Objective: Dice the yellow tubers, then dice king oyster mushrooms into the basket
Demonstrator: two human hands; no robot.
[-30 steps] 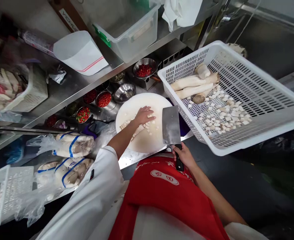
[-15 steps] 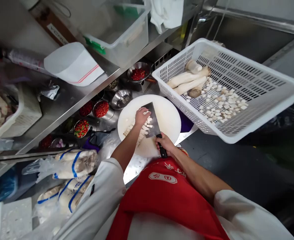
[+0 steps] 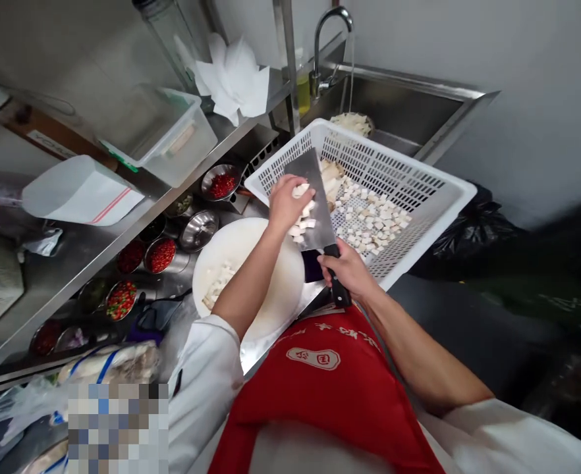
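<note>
My right hand (image 3: 352, 268) is wrapped round the black handle of a cleaver (image 3: 323, 220), its broad blade lying flat with diced mushroom (image 3: 304, 220) on top. Curled over those white cubes, my left hand (image 3: 290, 201) holds them against the blade. The blade is above the near left side of a white perforated basket (image 3: 421, 187). Inside the basket are many loose mushroom cubes (image 3: 377, 220) and whole king oyster mushrooms (image 3: 331, 174), partly hidden by the blade. More cubes (image 3: 219, 280) lie on the round white cutting board (image 3: 265, 303), partly behind my left forearm.
A sink (image 3: 399, 105) with a running tap (image 3: 332, 20) stands behind the basket. Metal bowls of chopped red chillies (image 3: 161, 255) line the left, below a steel shelf (image 3: 93, 253) holding a clear plastic tub (image 3: 182, 148). Bagged mushrooms (image 3: 122, 362) sit at lower left.
Both hands have carried the cleaver and the diced mushroom off the cutting board, up and right to the basket. The camera view has turned right, bringing the tap into sight.
</note>
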